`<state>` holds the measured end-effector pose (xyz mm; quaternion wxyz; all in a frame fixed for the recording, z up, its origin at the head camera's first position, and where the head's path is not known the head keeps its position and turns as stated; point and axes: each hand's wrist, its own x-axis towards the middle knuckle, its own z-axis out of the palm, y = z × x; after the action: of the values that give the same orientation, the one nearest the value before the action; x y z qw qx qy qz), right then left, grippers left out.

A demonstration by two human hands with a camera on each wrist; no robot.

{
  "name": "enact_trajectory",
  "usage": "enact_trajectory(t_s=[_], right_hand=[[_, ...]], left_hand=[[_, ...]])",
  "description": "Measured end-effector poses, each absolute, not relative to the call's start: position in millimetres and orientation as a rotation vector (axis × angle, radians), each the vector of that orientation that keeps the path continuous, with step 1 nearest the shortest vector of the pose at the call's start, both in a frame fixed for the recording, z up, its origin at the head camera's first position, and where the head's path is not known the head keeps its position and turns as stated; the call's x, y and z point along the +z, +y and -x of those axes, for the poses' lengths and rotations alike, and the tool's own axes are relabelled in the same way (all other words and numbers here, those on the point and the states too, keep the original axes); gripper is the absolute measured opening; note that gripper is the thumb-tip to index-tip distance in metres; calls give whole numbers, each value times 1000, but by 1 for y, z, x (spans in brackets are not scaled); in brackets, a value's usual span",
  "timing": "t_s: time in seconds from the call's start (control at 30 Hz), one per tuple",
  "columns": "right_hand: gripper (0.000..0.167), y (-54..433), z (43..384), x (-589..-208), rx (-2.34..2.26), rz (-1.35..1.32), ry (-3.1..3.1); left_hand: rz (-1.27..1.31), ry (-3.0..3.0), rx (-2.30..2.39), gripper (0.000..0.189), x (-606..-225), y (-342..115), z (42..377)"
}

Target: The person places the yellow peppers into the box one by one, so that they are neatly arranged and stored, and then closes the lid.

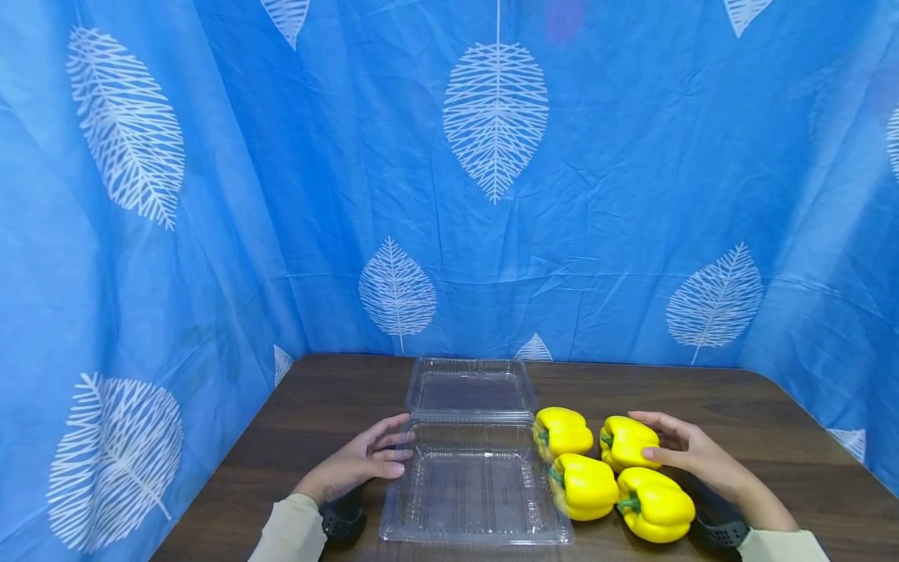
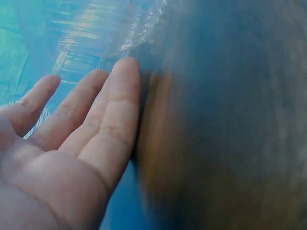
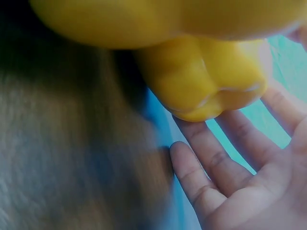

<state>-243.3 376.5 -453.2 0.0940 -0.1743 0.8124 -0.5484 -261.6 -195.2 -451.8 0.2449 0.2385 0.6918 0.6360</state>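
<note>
My right hand (image 1: 691, 449) is at the back right yellow bell pepper (image 1: 623, 443), thumb on its near side and fingers reaching round behind. In the right wrist view, spread fingertips meet the lower end of that pepper (image 3: 196, 81), while a nearer pepper (image 3: 144, 21) fills the top. A clear plastic clamshell container (image 1: 477, 537) lies with its lid (image 1: 472, 390) folded back. Beside the container's left edge is my left hand (image 1: 365, 459), fingers extended and fingertips right at the rim. The left wrist view shows those fingers (image 2: 117, 115) nearly straight, gripping nothing.
More yellow bell peppers stand between the container and my right hand: one at the back left (image 1: 565, 433), one at the front left (image 1: 586, 488), one at the front right (image 1: 656, 507). The dark wooden table (image 1: 337, 390) ends at a blue leaf-patterned curtain (image 1: 597, 195).
</note>
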Motion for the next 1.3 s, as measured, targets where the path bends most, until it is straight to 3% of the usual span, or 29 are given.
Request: enact_trajectory(t_s=[0.4,0.67,0.9,1.3], right_hand=[[53,377,244,-458,-1682,610,2344],[62,377,245,-457,-1723,711,2290],[53,373,243,-459,-1695,674,2449],[58,367,243,-456,-1613,616,2650]], left_hand=[[-680,1745,1802,86,-461,-194,263],[-707,1697,1818,85,-464,-196,263],[-697,1700,1818,87,-465,-196,262],[-709,1709,1815,85,-468,-197,264]])
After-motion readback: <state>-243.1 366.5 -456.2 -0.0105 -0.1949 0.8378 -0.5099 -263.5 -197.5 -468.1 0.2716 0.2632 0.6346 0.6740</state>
